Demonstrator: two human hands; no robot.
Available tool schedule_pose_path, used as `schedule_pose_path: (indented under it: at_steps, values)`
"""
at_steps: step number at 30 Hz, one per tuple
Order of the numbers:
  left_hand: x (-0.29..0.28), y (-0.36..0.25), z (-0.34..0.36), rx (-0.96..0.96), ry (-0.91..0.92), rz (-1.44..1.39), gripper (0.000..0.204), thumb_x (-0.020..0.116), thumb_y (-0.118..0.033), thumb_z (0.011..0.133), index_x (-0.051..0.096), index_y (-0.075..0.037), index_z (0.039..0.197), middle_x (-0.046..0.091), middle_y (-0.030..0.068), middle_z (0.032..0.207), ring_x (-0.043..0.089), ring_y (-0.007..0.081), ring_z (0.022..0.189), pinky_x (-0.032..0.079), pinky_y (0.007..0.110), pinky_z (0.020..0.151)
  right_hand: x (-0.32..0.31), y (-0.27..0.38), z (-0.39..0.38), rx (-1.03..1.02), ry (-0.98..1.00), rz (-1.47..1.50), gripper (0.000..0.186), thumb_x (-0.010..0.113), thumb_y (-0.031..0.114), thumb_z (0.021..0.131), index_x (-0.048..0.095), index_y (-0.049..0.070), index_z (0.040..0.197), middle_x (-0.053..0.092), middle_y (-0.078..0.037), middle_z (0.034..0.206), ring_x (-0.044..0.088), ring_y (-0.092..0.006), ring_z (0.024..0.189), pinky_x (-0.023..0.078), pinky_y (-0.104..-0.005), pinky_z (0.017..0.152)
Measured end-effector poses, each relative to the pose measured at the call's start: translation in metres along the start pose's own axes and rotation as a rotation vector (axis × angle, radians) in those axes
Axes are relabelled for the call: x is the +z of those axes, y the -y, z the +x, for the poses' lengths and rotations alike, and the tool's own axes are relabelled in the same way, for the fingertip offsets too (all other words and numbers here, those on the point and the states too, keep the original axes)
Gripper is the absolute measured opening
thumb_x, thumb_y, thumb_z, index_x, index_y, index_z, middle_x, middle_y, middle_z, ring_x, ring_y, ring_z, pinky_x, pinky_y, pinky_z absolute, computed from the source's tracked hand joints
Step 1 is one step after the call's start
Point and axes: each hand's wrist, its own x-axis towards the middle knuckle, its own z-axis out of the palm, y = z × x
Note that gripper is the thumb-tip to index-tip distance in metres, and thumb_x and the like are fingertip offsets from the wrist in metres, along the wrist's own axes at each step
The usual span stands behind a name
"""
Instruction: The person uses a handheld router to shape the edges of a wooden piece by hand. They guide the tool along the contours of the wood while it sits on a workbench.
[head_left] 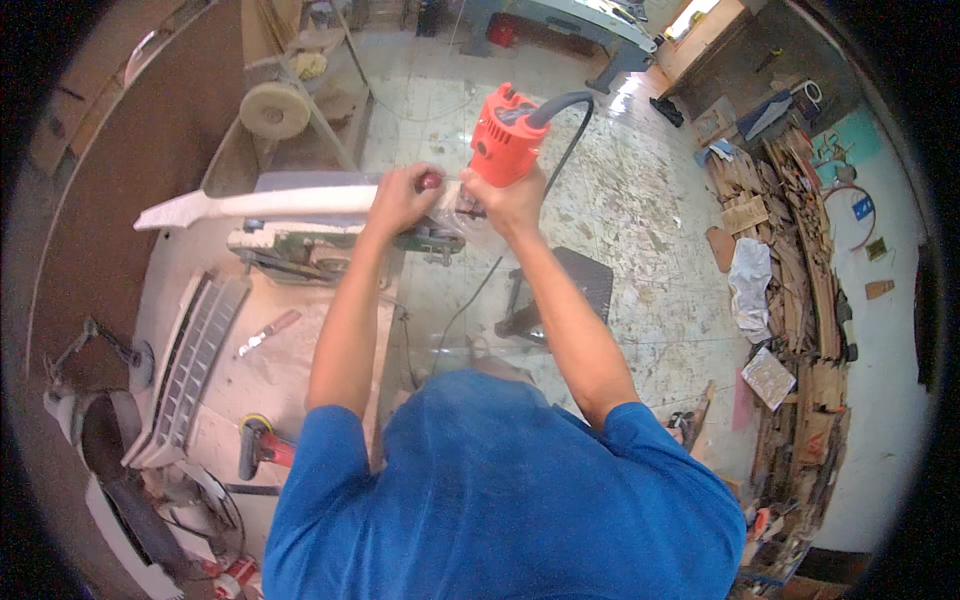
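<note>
My right hand [507, 203] is wrapped around the lower body of an orange router [505, 140], which stands upright with a thick dark cord rising from its top. Beside it, the fingers of my left hand [403, 200] close around a dark red ball knob [431, 181] at the router's base. Both hands are above the right end of a long pale wooden piece [290, 201], shaped like a guitar neck, which reaches left to a flared end. Under the wood is a green metal vise [300, 245]. The router's cutter is hidden by my hands.
A chisel-like hand tool [270, 332] and a red power sander [262, 447] lie on the bench at left. Stacked wood scraps [815, 260] line the right wall. The router's cord [578, 135] loops down past my right arm. A dark stool [570, 285] stands on the worn floor.
</note>
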Motion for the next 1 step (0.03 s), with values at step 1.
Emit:
schedule_pose_path:
  at_steps: [1]
  values:
    - [-0.0019, 0.0008, 0.0017, -0.003, 0.012, 0.015, 0.032, 0.078, -0.024, 0.085, 0.077, -0.011, 0.115, 0.076, 0.0191, 0.093, 0.075, 0.033, 0.088, 0.057, 0.04, 0.084, 0.0017, 0.0021, 0.0012, -0.067, -0.031, -0.019, 0.033, 0.085, 0.02, 0.081, 0.071, 0.004, 0.107, 0.076, -0.007, 0.092, 0.072, -0.0176, 0.085, 0.057, -0.0346, 0.079]
